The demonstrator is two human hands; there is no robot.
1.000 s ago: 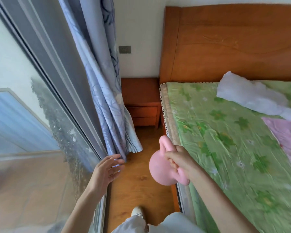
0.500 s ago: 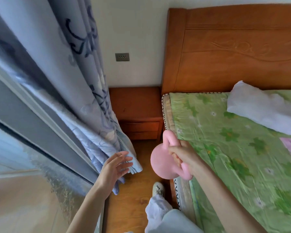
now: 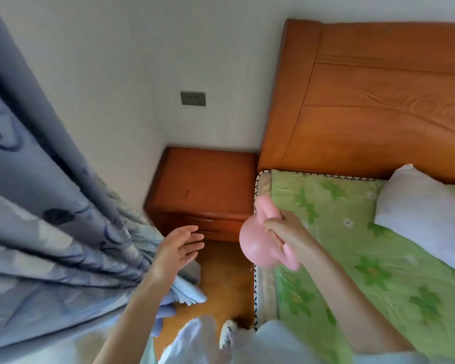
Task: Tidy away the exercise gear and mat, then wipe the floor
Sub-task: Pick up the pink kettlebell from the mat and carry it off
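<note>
My right hand (image 3: 286,233) grips the handle of a pink kettlebell (image 3: 258,245), which hangs in the air over the left edge of the bed, in front of the wooden nightstand (image 3: 205,187). My left hand (image 3: 176,250) is held out with its fingers spread and holds nothing. It hovers beside the blue curtain (image 3: 50,232), just short of the nightstand's drawers.
A bed with a green flowered sheet (image 3: 352,258) and a white pillow (image 3: 426,214) fills the right side, with a wooden headboard (image 3: 378,101) behind it. A narrow strip of wooden floor (image 3: 226,282) runs between curtain and bed. My shoe (image 3: 227,333) stands on it.
I have walked forward along the gap, so the nightstand and headboard are much closer. The kettlebell stays in my right hand; my left hand has left the window glass and passed the curtain.
</note>
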